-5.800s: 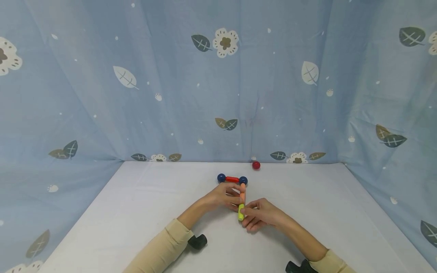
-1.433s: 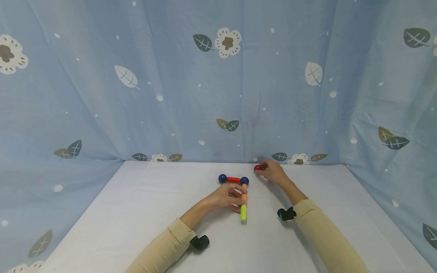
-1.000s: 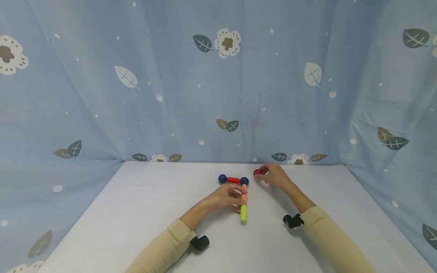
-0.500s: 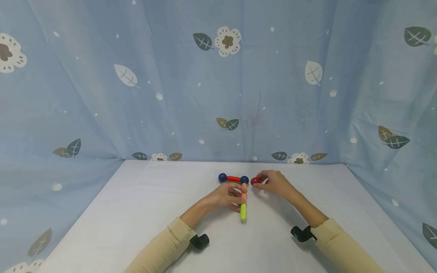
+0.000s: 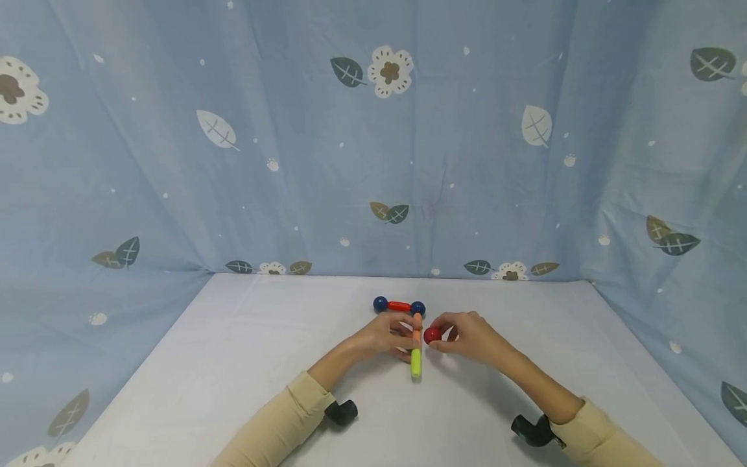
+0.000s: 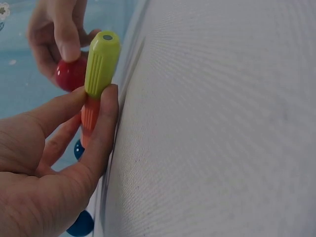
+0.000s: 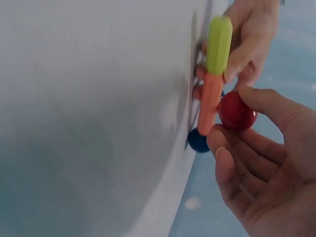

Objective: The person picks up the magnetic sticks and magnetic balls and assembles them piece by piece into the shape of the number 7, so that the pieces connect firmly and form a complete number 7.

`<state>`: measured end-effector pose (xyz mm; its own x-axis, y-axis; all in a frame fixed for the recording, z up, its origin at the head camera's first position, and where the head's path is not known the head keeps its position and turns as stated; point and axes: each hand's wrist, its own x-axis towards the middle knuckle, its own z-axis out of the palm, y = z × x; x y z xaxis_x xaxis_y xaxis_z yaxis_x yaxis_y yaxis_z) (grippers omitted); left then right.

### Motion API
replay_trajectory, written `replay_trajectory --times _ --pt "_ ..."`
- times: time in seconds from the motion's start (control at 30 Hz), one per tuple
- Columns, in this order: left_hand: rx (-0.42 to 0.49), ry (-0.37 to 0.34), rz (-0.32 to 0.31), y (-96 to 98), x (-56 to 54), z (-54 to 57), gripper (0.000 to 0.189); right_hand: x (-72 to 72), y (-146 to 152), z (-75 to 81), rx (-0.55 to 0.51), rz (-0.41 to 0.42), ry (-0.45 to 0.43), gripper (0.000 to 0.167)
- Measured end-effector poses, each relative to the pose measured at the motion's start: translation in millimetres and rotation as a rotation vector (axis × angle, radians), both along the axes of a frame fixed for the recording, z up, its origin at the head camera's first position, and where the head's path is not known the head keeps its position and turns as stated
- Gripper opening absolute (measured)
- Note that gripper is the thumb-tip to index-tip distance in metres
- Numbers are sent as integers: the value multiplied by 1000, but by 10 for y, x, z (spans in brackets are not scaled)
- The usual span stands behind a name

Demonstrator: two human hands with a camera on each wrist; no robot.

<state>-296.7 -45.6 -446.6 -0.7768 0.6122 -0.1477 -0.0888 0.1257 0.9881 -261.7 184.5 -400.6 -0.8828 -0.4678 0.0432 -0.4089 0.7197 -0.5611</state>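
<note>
My left hand (image 5: 379, 334) pinches an orange magnetic rod (image 7: 211, 101) between thumb and fingers. End to end with it is a yellow-green magnetic rod (image 5: 416, 364), a dark dot on its tip in the left wrist view. At the orange rod's far end sits a blue ball (image 5: 417, 308), joined by a red rod (image 5: 399, 306) to another blue ball (image 5: 380, 303). My right hand (image 5: 469, 337) pinches a glossy red ball (image 5: 432, 335) by thumb and fingertips, close beside the orange rod's right side. Left fingers partly cover the orange rod in the head view.
A white-covered table (image 5: 262, 363) carries everything. Behind it hangs a blue curtain (image 5: 303, 162) with leaf and flower prints. Black wrist cameras (image 5: 341, 413) sit below both forearms, close over the table.
My right hand left the yellow-green rod, took hold of the red ball at the table's back and brought it forward beside the orange rod. My left hand has stayed in place.
</note>
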Motion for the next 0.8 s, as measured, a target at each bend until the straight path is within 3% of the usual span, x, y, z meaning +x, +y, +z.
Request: replay_trajectory --times 0.3,0.8 --pt "7 -2 -1 1 11 0 39 198 -3 -9 -11 91 18 29" --pt "-2 -7 17 6 20 4 36 357 -11 -45 -50 131 -50 29"
